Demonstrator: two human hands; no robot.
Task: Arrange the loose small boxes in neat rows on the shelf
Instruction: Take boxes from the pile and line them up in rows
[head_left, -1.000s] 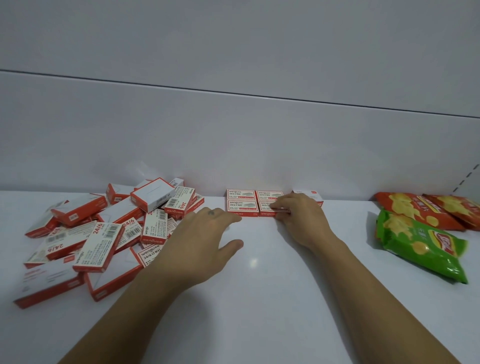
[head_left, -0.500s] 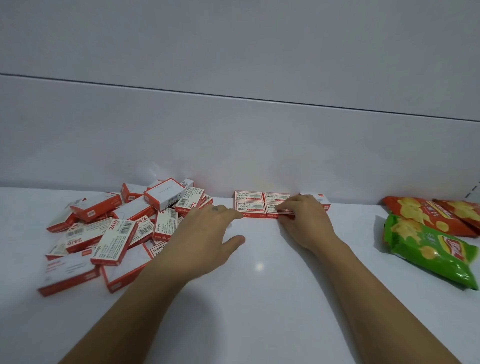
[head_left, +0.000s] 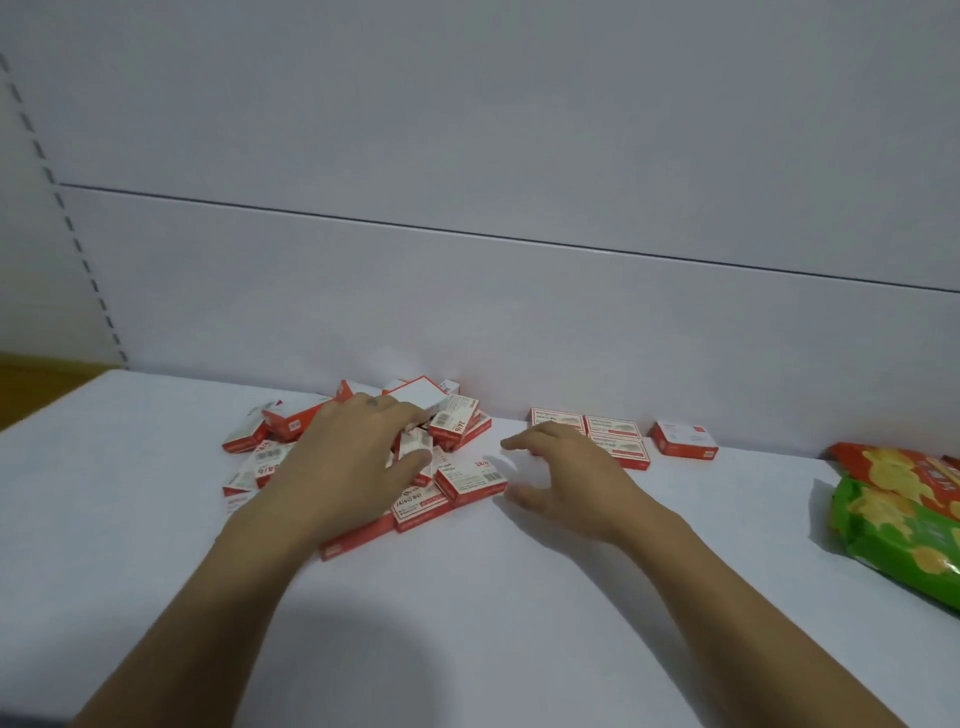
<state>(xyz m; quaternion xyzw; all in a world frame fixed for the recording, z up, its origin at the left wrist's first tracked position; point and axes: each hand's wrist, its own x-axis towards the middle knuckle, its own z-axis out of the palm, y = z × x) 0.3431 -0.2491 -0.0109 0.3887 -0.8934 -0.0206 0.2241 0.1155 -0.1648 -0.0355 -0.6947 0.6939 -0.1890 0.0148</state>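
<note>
Across the near stretch of white shelf (head_left: 493, 623), two bare forearms reaching in. Further in, left hand (head_left: 353, 457) on top of the loose pile of small red-and-white boxes (head_left: 467, 480), thumb and fingers curled round a white-faced box (head_left: 415, 446). Just right of the pile, right hand (head_left: 566, 473) low over the shelf, fingers spread and lightly bent, gripping nothing. At far right, green chip bag (head_left: 904, 535) overlapping red chip bag (head_left: 893, 467). Beyond the right hand, neat double row of boxes (head_left: 623, 452), partly hidden by it, with a single box (head_left: 685, 440) near its right end. Behind everything, pale back panel (head_left: 467, 291).
</note>
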